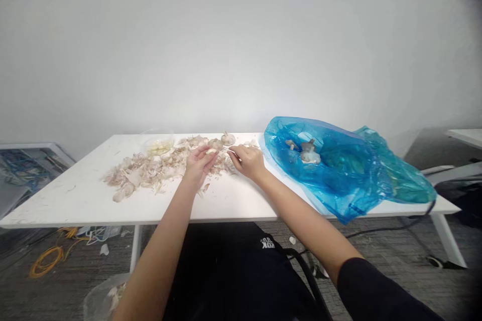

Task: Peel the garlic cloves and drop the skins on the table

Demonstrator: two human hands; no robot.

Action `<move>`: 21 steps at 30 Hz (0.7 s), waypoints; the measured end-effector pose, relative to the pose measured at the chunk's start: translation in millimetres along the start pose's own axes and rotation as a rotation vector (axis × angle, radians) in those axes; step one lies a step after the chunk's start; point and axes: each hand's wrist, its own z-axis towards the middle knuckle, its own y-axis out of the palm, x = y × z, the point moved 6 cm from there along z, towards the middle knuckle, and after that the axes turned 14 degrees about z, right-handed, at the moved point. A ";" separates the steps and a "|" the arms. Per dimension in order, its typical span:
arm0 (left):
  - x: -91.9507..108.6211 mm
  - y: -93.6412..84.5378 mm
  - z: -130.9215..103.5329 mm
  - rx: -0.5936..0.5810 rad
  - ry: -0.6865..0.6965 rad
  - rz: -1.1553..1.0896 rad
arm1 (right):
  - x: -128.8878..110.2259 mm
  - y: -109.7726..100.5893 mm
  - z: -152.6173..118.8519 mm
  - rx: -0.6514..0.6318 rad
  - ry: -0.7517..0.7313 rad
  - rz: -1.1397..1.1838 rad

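Garlic piece (211, 150) is pinched in the left hand (198, 164), mid-frame, just over the peel; thumb and fingers are closed around it, palm turned partly up. Probably held that way so its upper side is left exposed to the other hand. A thin strip (226, 149) seems to be pinched between thumb and fingertips of the right hand (249, 160), just right of the garlic; too small to tell whether it is peel or a tool. Remaining right fingers are curled in, hand angled toward the left one. Forearms are brought in from the bottom edge, so the work is kept centred in front of the body.

A garlic bulb (228, 138) is set just beyond the fingertips, likely for short reach. A pale lump is seen right behind the left fingertips; contact can't be told.

Loose peel (143, 173) is spread left of centre, partly under the hands. A clear container (170, 136) with pale yellow cloves (158, 147) is placed behind the peel, left of the hands, probably so they are kept apart from the scraps. A blue plastic bag (339, 160) is laid open on the right of the white table (233, 200), mouth facing the hands; pale lumps (311, 154) are seen inside, contents not clearly readable.
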 end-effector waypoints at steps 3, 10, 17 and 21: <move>0.9 0.8 -1.1 -0.001 0.029 0.047 | -5.6 0.9 0.2 -0.030 -0.063 0.037; 4.2 1.8 -2.7 0.025 0.198 0.280 | -12.6 4.4 -0.9 -0.050 -0.156 0.086; 8.7 3.8 -5.4 0.050 0.250 0.394 | -15.7 3.2 -0.5 -0.049 -0.184 0.091; 11.6 6.2 -7.5 0.054 0.264 0.436 | -16.3 2.5 -0.2 -0.042 -0.187 0.072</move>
